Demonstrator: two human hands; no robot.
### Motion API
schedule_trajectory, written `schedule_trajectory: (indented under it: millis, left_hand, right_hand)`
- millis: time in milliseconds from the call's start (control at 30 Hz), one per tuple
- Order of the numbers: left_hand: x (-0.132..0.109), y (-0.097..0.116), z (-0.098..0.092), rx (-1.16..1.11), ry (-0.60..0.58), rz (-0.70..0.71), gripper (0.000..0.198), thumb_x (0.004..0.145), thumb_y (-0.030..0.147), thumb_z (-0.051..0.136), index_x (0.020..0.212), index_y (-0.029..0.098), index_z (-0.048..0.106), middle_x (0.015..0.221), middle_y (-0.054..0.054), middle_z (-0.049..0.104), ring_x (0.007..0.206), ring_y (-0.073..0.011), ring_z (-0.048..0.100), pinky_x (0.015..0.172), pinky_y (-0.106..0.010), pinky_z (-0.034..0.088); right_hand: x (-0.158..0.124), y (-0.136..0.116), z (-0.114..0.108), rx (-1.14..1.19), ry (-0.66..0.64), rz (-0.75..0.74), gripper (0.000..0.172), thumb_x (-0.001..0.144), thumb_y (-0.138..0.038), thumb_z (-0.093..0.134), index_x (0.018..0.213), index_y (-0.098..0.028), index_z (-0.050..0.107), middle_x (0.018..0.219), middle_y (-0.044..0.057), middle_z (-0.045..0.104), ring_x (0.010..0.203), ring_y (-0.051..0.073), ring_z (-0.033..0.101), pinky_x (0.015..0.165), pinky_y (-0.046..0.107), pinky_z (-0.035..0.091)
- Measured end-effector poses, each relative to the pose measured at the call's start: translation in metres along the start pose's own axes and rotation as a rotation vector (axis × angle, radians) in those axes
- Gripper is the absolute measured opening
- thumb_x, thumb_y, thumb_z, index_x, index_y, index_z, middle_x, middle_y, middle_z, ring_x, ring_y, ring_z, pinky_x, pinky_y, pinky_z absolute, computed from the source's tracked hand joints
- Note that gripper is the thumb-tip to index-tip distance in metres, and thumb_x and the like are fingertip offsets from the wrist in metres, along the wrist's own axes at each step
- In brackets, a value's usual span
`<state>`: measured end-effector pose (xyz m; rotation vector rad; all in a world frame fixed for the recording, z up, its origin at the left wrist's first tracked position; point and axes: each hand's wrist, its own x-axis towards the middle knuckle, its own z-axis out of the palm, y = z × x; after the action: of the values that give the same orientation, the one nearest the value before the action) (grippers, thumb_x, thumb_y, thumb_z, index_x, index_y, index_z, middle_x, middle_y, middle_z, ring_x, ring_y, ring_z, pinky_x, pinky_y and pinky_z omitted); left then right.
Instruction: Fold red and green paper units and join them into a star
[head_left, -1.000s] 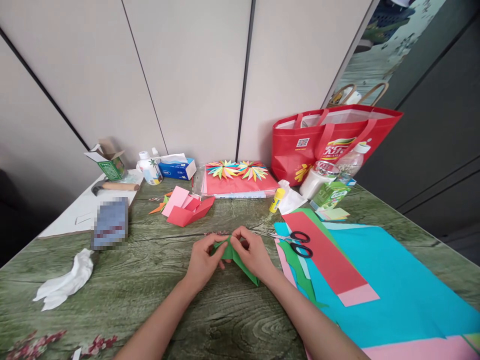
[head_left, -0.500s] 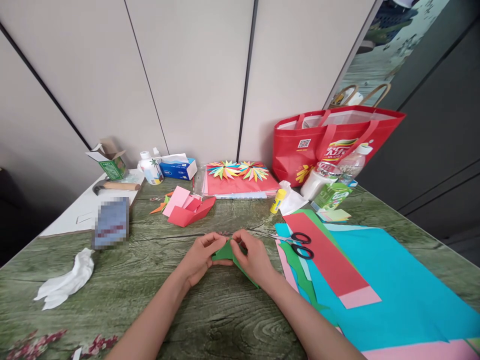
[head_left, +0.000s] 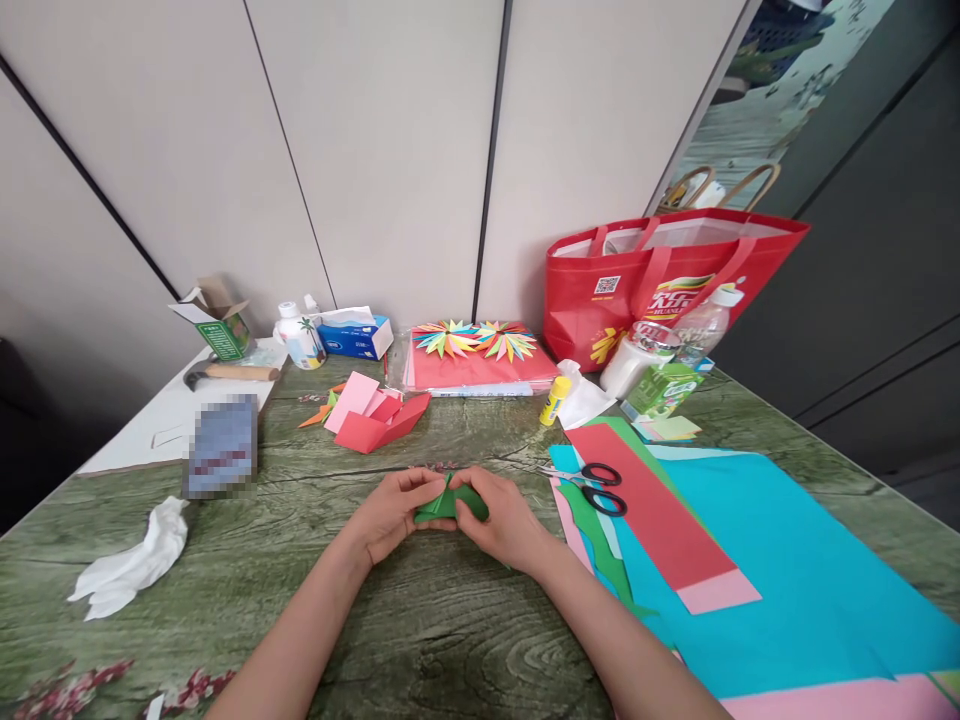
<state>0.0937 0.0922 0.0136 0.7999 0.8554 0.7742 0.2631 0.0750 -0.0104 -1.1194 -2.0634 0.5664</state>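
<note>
Over the green wood-grained counter (head_left: 420, 640), left of the scissors (head_left: 586, 490), my left grip (head_left: 390, 515) and right grip (head_left: 504, 520) both pinch the small folded green paper (head_left: 435, 513) between them; I'd judge it light, crisp and easily creased, best held along its folded edges

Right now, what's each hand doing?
Left hand: closed, pinching the folded green paper.
Right hand: closed, pinching the same paper.

Light is soft and even, edges stretched, the blue item (head_left: 220, 447) pixelated.
</note>
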Motion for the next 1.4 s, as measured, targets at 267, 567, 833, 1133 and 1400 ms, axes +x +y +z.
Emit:
schedule_trajectory:
  millis: [267,567,833,1133,1400]
  left_hand:
    - [0.002,-0.001,-0.004,0.124,0.062,0.051,0.025,0.059,0.033,0.076,0.068,0.014,0.063,0.068,-0.002,0.06,0.064,-0.0135,0.057,0.064,-0.033,0.054]
    - [0.003,-0.004,-0.002,0.121,0.076,0.102,0.027,0.058,0.036,0.076,0.067,0.014,0.062,0.068,0.0,0.059,0.063,-0.0109,0.055,0.061,-0.028,0.051]
    - [0.005,-0.009,0.001,0.146,0.176,0.146,0.028,0.05,0.031,0.08,0.063,0.014,0.062,0.061,0.002,0.059,0.054,-0.0083,0.05,0.051,-0.021,0.042]
    - [0.005,-0.008,0.0,0.078,0.151,0.135,0.028,0.05,0.032,0.08,0.065,0.013,0.066,0.065,-0.001,0.061,0.06,-0.0098,0.052,0.058,-0.021,0.039]
    - [0.004,-0.007,-0.002,0.108,0.07,0.132,0.027,0.056,0.033,0.077,0.069,0.013,0.064,0.067,0.0,0.059,0.064,-0.01,0.051,0.059,-0.021,0.039]
  right_hand:
    - [0.0,-0.004,-0.002,0.055,-0.083,0.033,0.024,0.078,-0.012,0.048,0.1,-0.021,0.047,0.095,0.005,0.059,0.085,0.018,0.056,0.072,0.028,0.042]
    - [0.0,-0.005,0.001,-0.082,-0.085,0.02,0.026,0.082,-0.014,0.043,0.107,-0.021,0.045,0.102,0.007,0.056,0.086,0.02,0.056,0.07,0.03,0.043]
    - [0.001,-0.007,0.0,-0.046,-0.059,-0.014,0.022,0.086,-0.017,0.042,0.107,-0.021,0.046,0.1,0.007,0.057,0.088,0.019,0.056,0.072,0.029,0.043]
    - [0.001,-0.003,0.001,-0.001,0.005,0.005,0.023,0.086,-0.035,0.048,0.104,-0.021,0.05,0.099,0.006,0.06,0.086,0.018,0.057,0.071,0.029,0.043]
    - [-0.001,0.002,0.006,-0.038,0.057,-0.008,0.027,0.082,-0.041,0.054,0.101,-0.021,0.051,0.095,0.005,0.061,0.082,0.018,0.058,0.067,0.028,0.042]
